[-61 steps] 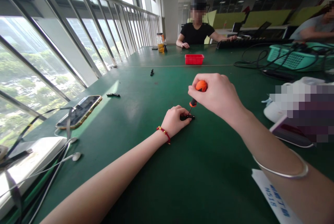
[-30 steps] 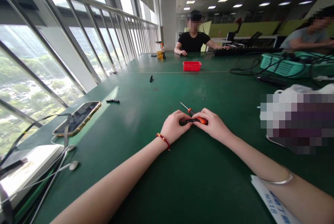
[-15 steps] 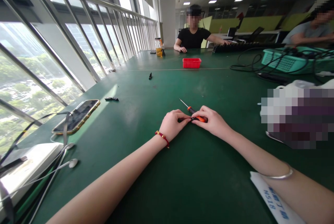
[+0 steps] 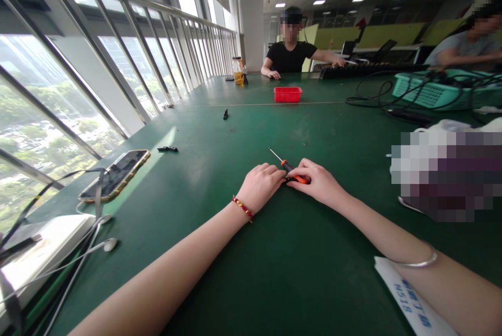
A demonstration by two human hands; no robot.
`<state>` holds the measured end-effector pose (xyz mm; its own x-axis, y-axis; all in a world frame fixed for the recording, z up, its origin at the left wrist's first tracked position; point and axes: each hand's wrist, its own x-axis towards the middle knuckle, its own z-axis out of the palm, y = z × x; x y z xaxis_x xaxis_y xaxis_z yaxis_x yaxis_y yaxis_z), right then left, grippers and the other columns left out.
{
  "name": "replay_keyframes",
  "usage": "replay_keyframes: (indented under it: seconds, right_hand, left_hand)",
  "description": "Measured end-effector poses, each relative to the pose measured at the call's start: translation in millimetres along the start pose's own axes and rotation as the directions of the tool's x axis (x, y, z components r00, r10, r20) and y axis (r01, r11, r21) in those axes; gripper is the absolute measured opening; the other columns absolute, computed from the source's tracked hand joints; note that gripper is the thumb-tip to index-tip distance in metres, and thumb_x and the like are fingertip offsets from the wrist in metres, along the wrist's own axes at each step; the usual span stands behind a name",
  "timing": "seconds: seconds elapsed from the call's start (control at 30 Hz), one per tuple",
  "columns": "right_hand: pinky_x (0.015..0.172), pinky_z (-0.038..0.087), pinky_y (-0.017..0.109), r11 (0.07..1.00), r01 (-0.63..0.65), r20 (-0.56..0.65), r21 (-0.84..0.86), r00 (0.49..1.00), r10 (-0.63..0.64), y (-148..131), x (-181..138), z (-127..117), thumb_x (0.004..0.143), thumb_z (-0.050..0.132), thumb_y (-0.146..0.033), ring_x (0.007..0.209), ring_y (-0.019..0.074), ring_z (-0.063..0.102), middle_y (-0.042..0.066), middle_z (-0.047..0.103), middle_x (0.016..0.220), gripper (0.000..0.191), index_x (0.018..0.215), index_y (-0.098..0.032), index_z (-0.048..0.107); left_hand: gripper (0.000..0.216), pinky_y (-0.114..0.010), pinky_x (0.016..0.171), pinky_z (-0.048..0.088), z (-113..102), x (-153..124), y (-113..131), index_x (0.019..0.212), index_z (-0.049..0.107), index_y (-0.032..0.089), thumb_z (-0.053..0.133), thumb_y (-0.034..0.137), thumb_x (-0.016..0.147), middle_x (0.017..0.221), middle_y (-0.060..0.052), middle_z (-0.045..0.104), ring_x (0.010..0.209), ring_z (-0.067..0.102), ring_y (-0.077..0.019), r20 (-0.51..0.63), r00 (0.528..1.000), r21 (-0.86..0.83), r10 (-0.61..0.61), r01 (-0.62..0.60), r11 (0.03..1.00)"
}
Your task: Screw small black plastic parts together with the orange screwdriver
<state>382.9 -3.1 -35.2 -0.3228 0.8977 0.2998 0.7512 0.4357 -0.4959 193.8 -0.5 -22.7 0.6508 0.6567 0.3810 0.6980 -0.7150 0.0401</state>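
Observation:
My right hand (image 4: 317, 182) is closed around a screwdriver (image 4: 289, 166) with a black and orange handle; its thin metal shaft points away and to the left. Below the handle, a black and orange piece (image 4: 301, 180) shows between the thumb and fingers, and I cannot tell whether it belongs to the screwdriver. My left hand (image 4: 259, 184) meets it at the fingertips, back turned up, fingers curled together. What those left fingers hold is hidden beneath them; only a little black shows at their tips. Both hands rest low over the green table (image 4: 251, 273).
Two small black parts (image 4: 168, 149) (image 4: 225, 114) lie to the left and farther back. A phone (image 4: 115, 175) and white earphones (image 4: 110, 244) are at the left. Beyond stands a red tray (image 4: 287, 95); at right are a teal basket (image 4: 427, 90) and cables. Two people sit across.
My left hand has rolled over so its knuckles face up, covering the black piece that showed between its fingertips. My right hand has barely moved.

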Motion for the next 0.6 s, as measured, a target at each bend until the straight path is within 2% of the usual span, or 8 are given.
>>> replay_keyframes:
  seconds: [0.1,0.3,0.6]
  right_hand:
    - [0.063,0.042,0.028,1.0,-0.004,-0.002,-0.005,1.0,0.004,-0.6,-0.1,0.2,0.078,0.058,-0.04,0.069,0.0136,0.054,0.001,0.052,0.083,0.021,0.089,-0.025,0.068]
    - [0.06,0.041,0.027,1.0,-0.002,-0.002,-0.029,1.0,0.002,-2.0,-0.6,-0.8,0.078,0.058,-0.039,0.068,0.0133,0.054,0.001,0.051,0.083,0.021,0.09,-0.024,0.067]
    - [0.057,0.04,0.026,0.994,-0.018,-0.021,-0.11,1.0,0.016,-10.1,-2.3,-1.2,0.079,0.057,-0.041,0.068,0.0141,0.054,0.001,0.052,0.083,0.022,0.095,-0.027,0.065]
  left_hand:
    - [0.027,-0.031,0.073,0.044,-1.7,0.5,-1.6,0.103,0.062,0.016,0.039,0.024,0.093,0.083,-0.006,0.062,0.079,0.055,-0.0177,0.014,0.996,0.07,0.084,-0.084,0.994]
    - [0.026,-0.031,0.073,0.043,-2.1,-0.4,-1.1,0.104,0.061,0.017,0.04,0.021,0.091,0.084,-0.006,0.062,0.079,0.054,-0.0171,-0.035,0.992,0.061,0.118,-0.116,0.991]
    - [0.022,-0.029,0.074,0.046,0.1,-1.3,-1.8,0.098,0.062,0.017,0.044,0.018,0.085,0.083,-0.005,0.064,0.079,0.054,-0.0164,-0.101,0.993,0.026,0.065,-0.063,0.998]
